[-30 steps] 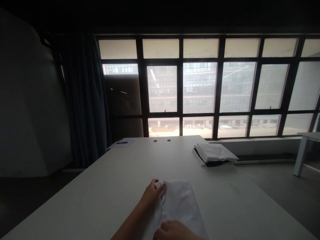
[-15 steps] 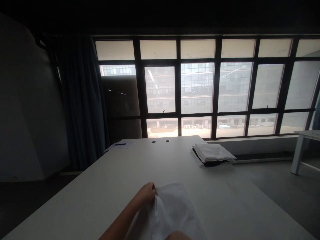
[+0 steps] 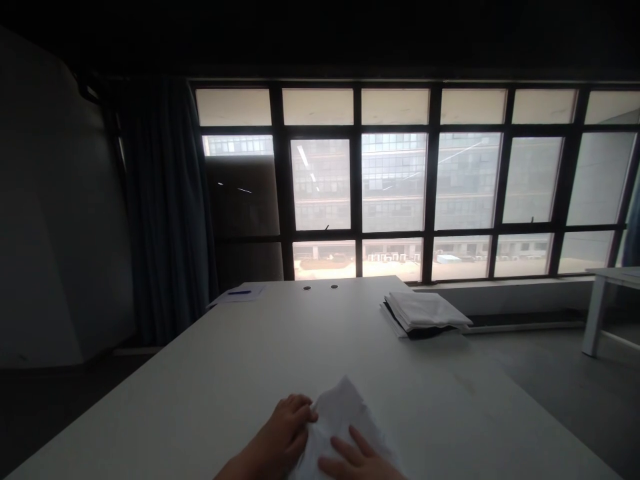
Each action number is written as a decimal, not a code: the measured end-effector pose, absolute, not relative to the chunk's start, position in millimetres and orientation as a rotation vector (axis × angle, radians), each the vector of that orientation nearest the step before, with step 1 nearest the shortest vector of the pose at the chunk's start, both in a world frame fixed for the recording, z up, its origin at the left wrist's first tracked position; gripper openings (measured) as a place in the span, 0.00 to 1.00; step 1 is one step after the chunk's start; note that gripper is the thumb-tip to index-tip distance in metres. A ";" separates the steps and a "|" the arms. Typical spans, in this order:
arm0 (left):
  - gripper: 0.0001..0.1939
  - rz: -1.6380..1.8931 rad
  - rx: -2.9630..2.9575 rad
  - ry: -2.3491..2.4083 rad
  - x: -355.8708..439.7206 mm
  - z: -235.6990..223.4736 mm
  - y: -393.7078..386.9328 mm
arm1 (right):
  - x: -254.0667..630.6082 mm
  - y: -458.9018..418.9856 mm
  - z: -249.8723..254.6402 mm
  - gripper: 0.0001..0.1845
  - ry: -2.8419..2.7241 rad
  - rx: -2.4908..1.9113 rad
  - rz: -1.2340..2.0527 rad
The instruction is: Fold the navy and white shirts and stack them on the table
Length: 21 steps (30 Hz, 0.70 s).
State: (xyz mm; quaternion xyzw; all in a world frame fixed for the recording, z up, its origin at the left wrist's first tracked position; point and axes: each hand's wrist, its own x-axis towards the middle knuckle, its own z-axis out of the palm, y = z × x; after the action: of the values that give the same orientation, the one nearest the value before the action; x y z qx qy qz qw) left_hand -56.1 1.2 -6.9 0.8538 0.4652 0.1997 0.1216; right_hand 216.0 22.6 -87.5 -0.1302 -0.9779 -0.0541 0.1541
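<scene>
A white cloth (image 3: 345, 407) lies on the white table (image 3: 240, 393) in front of me, its far end coming to a point. At its left edge, my left hand (image 3: 290, 427) is closed, with the fabric pinched between thumb and fingers. My right hand (image 3: 357, 460) rests on the cloth's near part, fingers spread and lying flat. The near end of the cloth runs out of the bottom of the picture.
A folded stack of white and black cloths (image 3: 425, 312) lies by the table's right edge. Papers (image 3: 255, 292) with a blue pen (image 3: 240, 292) lie at the far left corner. Two round cable holes are near the far edge. Another white table (image 3: 595, 313) stands at right.
My right hand has come further into view and now lies spread on the cloth. My left hand has shifted slightly nearer. The cloth's far end has turned from a broad edge to a point.
</scene>
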 end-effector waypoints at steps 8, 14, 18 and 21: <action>0.15 0.420 2.896 1.188 -51.6 -31.2 -7.3 | 249.6 17.4 -6.7 0.13 -2.808 -1.025 0.037; 0.10 0.787 3.216 1.162 -19.9 -64.7 -6.5 | 210.2 20.3 -92.7 0.06 -2.581 -0.938 -0.531; 0.10 0.925 3.077 1.270 -8.5 -56.7 -11.8 | 231.3 19.7 -111.8 0.03 -2.525 -1.006 -0.647; 0.13 0.901 3.012 1.224 -4.1 -45.0 -16.7 | 261.0 6.8 -75.0 0.13 -2.585 -1.221 -0.542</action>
State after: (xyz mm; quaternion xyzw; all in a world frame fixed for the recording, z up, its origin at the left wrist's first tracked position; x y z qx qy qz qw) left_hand -4.1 -16.7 -45.0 0.8867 0.3604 0.2654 -0.1160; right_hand 261.0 6.8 -75.0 -0.4166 -0.8825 -0.1850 0.1157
